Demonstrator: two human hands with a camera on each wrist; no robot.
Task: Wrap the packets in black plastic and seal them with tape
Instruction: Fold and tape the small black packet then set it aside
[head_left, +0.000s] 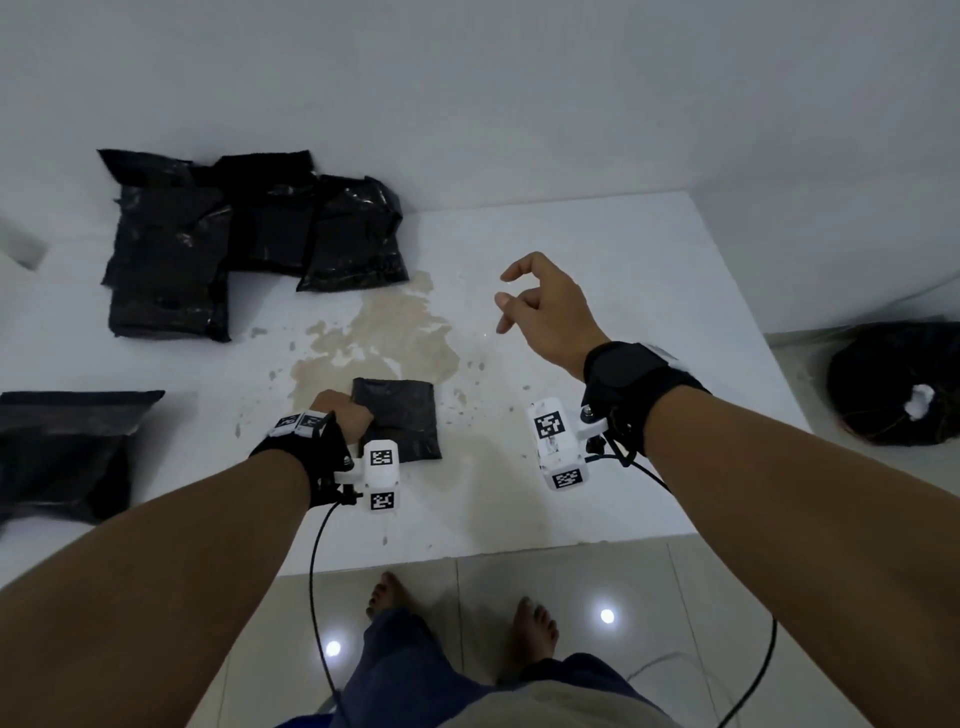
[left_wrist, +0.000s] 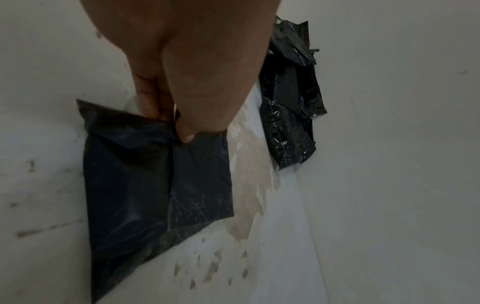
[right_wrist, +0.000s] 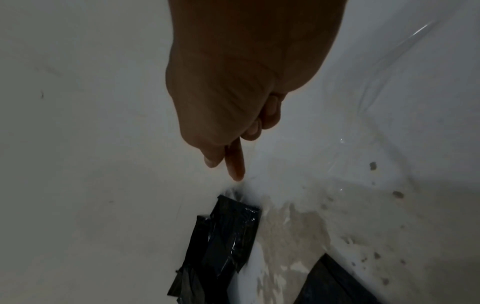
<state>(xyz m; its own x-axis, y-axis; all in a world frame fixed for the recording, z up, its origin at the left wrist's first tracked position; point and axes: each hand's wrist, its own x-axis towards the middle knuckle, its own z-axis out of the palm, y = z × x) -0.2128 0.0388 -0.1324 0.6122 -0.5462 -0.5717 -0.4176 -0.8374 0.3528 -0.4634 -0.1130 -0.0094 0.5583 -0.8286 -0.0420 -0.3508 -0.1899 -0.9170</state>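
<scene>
Several wrapped packets (head_left: 249, 234) beyond stain (head_left: 384, 332)

Left hand (head_left: 340, 415) pinching, right hand (head_left: 545, 306) raised, curled

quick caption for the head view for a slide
Left hand grips a small black packet on the stained white table; right hand hovers above, finished packets piled behind.

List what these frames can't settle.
- Contents of the small flat black plastic packet: opaque wrap, every view.
- Left hand fingertips: head view, hidden under its knuckles.
- Right hand: head view, clear tape between raised fingertips unresolvable.
- Black plastic sheet: head view, cut by left edge.
</scene>
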